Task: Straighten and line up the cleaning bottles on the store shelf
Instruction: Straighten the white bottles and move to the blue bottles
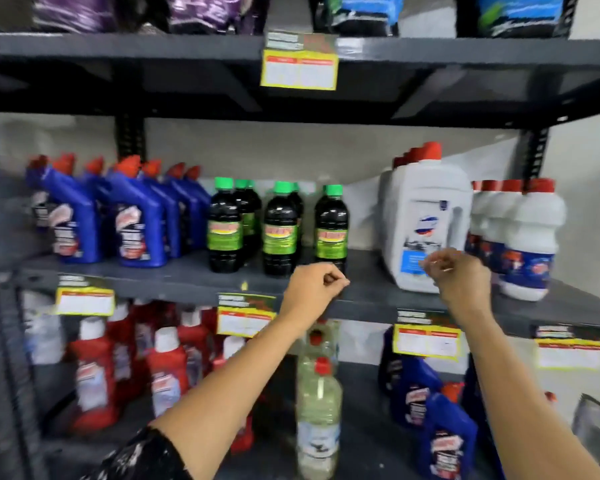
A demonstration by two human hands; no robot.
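Note:
On the middle shelf [187,277] stand blue angled-neck bottles with red caps [139,220] at the left, dark bottles with green caps [279,230] in the centre, a large white jug [426,216] and smaller white bottles with red caps [530,240] at the right. My left hand [314,289] hovers at the shelf's front edge, just below the rightmost dark bottle [331,226], fingers curled with nothing in them. My right hand [459,275] is raised in front of the white jug's lower part, fingers loosely curled and holding nothing.
The lower shelf holds red bottles with white caps [167,372] at the left, clear bottles with red caps [317,400] in the middle and dark blue bottles [444,438] at the right. Yellow price tags [298,69] hang from the shelf edges. Bags fill the top shelf.

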